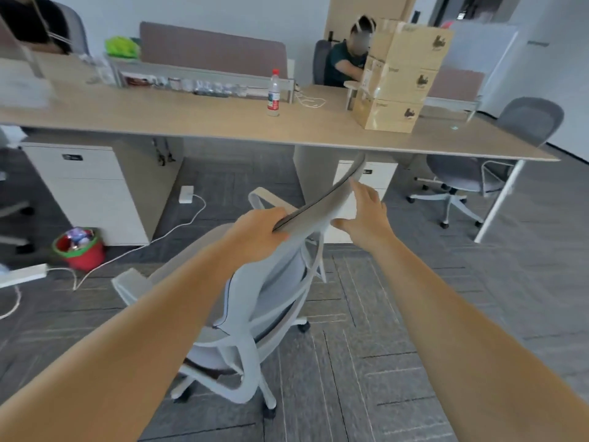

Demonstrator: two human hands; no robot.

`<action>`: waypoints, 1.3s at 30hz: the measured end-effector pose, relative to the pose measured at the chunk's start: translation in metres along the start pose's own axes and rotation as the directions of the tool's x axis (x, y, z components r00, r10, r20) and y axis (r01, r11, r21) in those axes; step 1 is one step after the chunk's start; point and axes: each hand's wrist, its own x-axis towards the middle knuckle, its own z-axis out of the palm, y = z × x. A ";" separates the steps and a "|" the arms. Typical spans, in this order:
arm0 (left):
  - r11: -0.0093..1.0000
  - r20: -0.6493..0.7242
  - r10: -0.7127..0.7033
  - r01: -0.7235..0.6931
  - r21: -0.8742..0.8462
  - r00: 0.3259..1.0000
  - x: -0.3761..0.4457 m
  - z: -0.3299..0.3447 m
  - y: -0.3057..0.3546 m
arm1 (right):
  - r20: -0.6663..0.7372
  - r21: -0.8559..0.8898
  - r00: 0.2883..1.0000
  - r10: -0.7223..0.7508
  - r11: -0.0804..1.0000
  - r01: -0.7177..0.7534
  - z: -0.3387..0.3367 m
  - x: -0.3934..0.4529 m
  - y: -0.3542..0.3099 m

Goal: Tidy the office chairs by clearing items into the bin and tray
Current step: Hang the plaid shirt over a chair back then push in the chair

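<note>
A thin grey flat item, like a tray or pad (328, 199), is held tilted above a white and grey office chair (255, 307). My left hand (258, 231) grips its near lower end. My right hand (366, 208) has straight fingers resting against its right side, thumb spread below. The item's far end points up toward the desk edge. A red bin with a green rim (79, 247), filled with scraps, stands on the floor at the left. The chair's seat is mostly hidden behind its backrest and my arms.
A long wooden desk (223, 122) runs across the view with a plastic bottle (273, 94) and stacked cardboard boxes (398, 78). White drawer units stand under it. A second grey chair (471, 173) is at the right. Cables and a power strip (22, 274) lie on the carpet. A person sits behind the boxes.
</note>
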 end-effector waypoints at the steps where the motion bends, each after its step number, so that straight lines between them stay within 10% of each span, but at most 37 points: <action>1: 1.000 0.015 -0.016 0.016 0.001 1.000 -0.004 -0.005 -0.006 | 0.026 -0.056 0.999 -0.023 0.998 0.024 0.002 0.002 -0.004; 14: 0.899 -0.332 -0.124 0.247 0.361 0.935 -0.014 0.002 -0.008 | 0.086 -0.344 0.983 -0.162 0.921 0.182 0.005 0.019 -0.002; 39: 0.885 -0.482 -0.138 0.326 0.332 0.865 -0.027 -0.084 -0.165 | 0.086 -0.396 0.843 -0.530 0.759 0.517 0.097 0.053 -0.103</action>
